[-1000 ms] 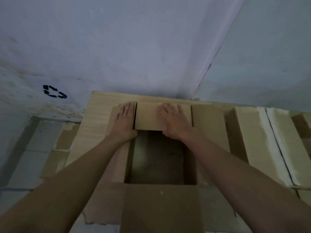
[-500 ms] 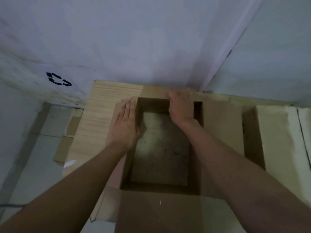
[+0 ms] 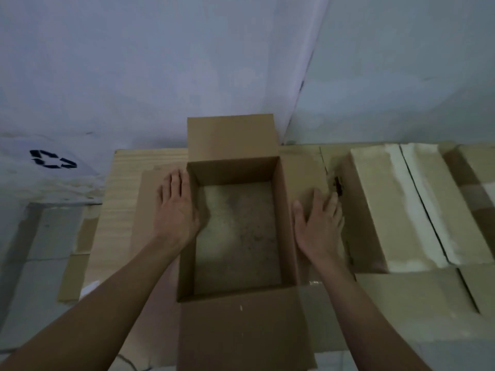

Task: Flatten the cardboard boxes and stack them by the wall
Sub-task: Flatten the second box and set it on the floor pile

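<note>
Standing upright now, the far flap has been released, and the right hand has been shifted to the right flap. Both hands are spread flat: the left hand presses the left flap. One open cardboard box sits by the wall, all four flaps opened, judged ready for collapsing. At least two closed boxes are seen beside it.

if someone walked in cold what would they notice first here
The open cardboard box in the middle, all four flaps spread and its inside empty. The left hand lies flat on the left flap and the right hand flat on the right flap, fingers straight. To the right sits a taped closed box, and a black recycling mark shows at far left.
</note>
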Motion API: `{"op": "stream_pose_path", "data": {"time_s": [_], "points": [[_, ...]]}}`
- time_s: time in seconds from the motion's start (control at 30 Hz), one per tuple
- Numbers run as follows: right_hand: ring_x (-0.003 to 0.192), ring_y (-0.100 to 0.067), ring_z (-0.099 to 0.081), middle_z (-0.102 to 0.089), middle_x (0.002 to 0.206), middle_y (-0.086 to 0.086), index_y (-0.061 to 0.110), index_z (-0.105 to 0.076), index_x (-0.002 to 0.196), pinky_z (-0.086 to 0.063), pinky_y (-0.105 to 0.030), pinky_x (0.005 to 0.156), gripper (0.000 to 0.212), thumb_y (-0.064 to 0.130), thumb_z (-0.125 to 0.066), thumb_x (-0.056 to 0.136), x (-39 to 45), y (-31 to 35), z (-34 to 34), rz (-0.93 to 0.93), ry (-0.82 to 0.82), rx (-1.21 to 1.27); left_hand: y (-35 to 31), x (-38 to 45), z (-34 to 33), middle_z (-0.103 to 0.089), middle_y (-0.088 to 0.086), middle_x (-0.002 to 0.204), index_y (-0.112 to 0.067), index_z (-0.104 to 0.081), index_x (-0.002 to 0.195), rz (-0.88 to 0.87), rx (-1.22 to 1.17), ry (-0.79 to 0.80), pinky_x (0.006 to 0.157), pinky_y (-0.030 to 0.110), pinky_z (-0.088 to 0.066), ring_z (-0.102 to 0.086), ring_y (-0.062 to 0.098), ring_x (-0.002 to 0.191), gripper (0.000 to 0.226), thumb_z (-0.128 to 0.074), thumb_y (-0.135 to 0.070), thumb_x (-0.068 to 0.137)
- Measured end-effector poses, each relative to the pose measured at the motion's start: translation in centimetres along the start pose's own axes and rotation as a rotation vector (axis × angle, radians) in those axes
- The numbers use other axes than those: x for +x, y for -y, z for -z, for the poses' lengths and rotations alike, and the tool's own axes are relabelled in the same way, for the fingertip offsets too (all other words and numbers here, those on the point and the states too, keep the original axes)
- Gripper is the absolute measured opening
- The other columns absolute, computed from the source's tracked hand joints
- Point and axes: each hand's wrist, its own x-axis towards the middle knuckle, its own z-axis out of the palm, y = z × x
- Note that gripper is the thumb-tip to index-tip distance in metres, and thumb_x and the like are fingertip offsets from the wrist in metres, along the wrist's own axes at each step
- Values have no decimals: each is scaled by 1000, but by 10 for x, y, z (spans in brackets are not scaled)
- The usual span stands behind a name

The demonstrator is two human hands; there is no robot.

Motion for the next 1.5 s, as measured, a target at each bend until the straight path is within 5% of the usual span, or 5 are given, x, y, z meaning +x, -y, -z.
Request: {"op": "stream_pose_path", "data": {"time_s": [0.3, 0.53, 0.7, 1.17, 1.5], "points": [[141, -19, -36, -36, 157, 2, 30, -35, 153, -29, -33, 115, 65, 49, -58, 95, -44, -7, -13, 46, 231, 499, -93, -64, 15, -21, 10, 161, -12, -34, 149, -191, -311, -8, 115, 38, -32, -33, 28, 143, 55, -44, -35, 99], [134, -25, -49, -53, 146, -7, 16, -51, 145, -38, -32, 107, 66, 57, -55, 94, -67, -15, -47, -196, 295, 679, -143, -98, -19, 36, -3, 157, -9, 13, 156, -126, -497, 243, 108, 38, -42, -20, 25, 149, 87, -50, -6, 96], [136, -35, -43, -55, 140, -19, 5, -58, 135, -31, -42, 113, 72, 62, -47, 93, -84, -24, -75, -300, 289, 592, -139, -107, -29, 9, 6, 166, -22, 13, 157, -75, -489, 236, 88, 41, -50, -60, 37, 115, 77, -41, -21, 102], [115, -14, -62, -70, 119, 7, 26, -72, 118, -51, -39, 98, 31, 42, -53, 99, -110, 12, -53, -118, 332, 1166, -114, -86, 38, -55, 10, 136, -21, 7, 157, 96, -486, 52, 83, 30, -42, -60, 33, 113, 98, -61, -33, 88], [137, -9, -40, -35, 157, 14, 48, -23, 153, -35, -41, 117, 67, 58, -50, 92, -115, 111, 75, 297, 244, 1114, -76, -62, 174, -58, -5, 131, -24, -41, 140, 16, -713, -138, 102, 37, -46, -57, 20, 120, 87, -77, -58, 68]]}}
